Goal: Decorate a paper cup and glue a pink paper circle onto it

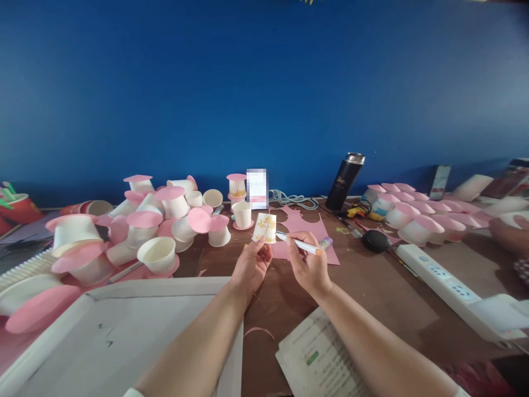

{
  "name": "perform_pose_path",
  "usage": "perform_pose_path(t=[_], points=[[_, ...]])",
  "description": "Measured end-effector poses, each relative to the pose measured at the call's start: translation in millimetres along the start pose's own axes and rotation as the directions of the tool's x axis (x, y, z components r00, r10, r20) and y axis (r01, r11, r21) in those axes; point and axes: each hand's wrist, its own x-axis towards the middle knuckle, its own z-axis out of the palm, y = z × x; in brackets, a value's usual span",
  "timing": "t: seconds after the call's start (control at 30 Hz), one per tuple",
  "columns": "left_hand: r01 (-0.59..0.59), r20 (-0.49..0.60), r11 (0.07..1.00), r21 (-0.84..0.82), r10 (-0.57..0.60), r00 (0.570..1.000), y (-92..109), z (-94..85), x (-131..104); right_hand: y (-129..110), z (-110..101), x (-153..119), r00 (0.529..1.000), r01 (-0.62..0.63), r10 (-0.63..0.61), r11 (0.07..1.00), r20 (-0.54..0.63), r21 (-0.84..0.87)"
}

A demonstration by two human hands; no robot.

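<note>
Two grips, both closed: left hand (252,266) pinches one white paper piece (263,230) (cup or card, hard to tell), right hand (308,269) holds one pen (306,247), tip near its edge. Piece is over the table (363,292), near the pink sheet (303,223). Done: gold drawing (268,221) on visible face; white patches left. One flask (345,181), one power strip (438,281); cups (173,205) overlap too much to count.

Pale sleeve edges (133,392); bare forearms (196,336)

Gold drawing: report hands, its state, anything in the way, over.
Left hand holds gold drawing by its lower edge. Right hand grips pen, tip near drawing's right edge, contact unclear. Nothing seen between; pink sheet behind.
</note>
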Motion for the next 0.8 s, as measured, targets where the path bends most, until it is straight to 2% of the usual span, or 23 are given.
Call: perform_pose_path(t=[0.17, 0.4, 0.6, 0.8], points=[[-0.001, 0.017, 1.000, 0.004, 0.001, 1.000, 3.5, 1.4, -1.6, -1.4, 0.1, -0.4, 1.000, 0.000, 0.000, 1.000, -0.010, 0.008], [0.028, 0.037, 0.995, -0.095, -0.025, 0.999, 9.5, 1.8, -0.1, -2.3, -0.6, -0.6, 1.000, 0.002, -0.002, 1.000, -0.012, 0.014], [0.034, 0.039, 0.997, -0.077, -0.031, 0.999, 9.1, -1.0, 0.2, -4.1, -2.3, 0.1, 1.000, 0.009, -0.009, 1.000, -0.024, 0.001], [-0.001, -0.009, 0.990, -0.138, 0.000, 1.000, 12.7, 0.7, 3.7, -3.1, -3.3, 0.0, 1.000, 0.004, -0.003, 1.000, -0.030, 0.009]])
